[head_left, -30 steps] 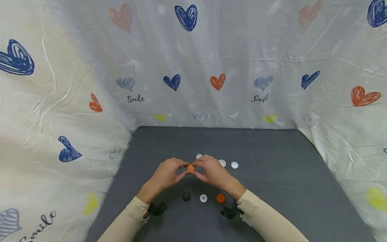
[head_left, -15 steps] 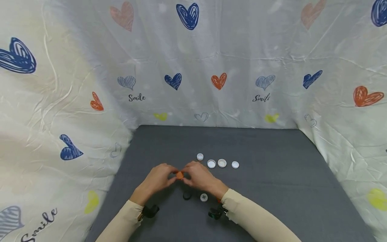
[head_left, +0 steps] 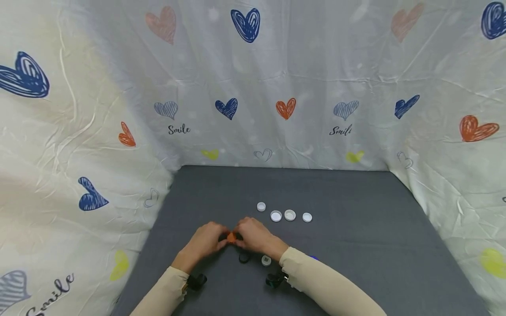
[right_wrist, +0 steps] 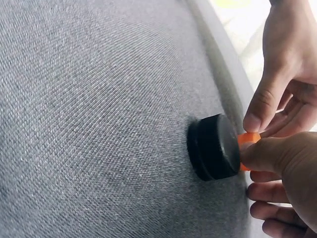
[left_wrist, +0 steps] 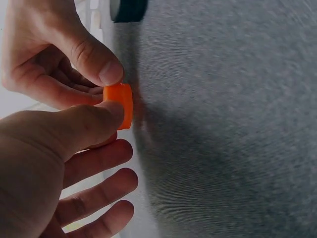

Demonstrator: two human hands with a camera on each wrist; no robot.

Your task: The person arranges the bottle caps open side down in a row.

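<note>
Between my two hands is an orange bottle cap (head_left: 231, 238), held near the left-middle of the dark cloth. My left hand (head_left: 207, 241) pinches it from the left, thumb on its side (left_wrist: 126, 106) and the lower fingers loosely spread. From the opposite side my right hand (head_left: 257, 236) pinches the same cap with thumb and fingers. Part of the orange cap is covered by the thumbs in both wrist views. A black cap (right_wrist: 214, 148) rests on the cloth close by, partly behind the right hand's shadow in the head view.
A white cap with a grey centre (head_left: 266, 260) lies right of the black one. Farther back are several white caps (head_left: 290, 215). A sliver of something blue (head_left: 313, 257) shows past the right sleeve. Heart-printed curtain (head_left: 253, 87) borders the grey cloth (head_left: 356, 245).
Both hands have moved left and toward the person with the orange cap. White caps at the back came into view, while another orange cap near the front is now covered by the right arm.
</note>
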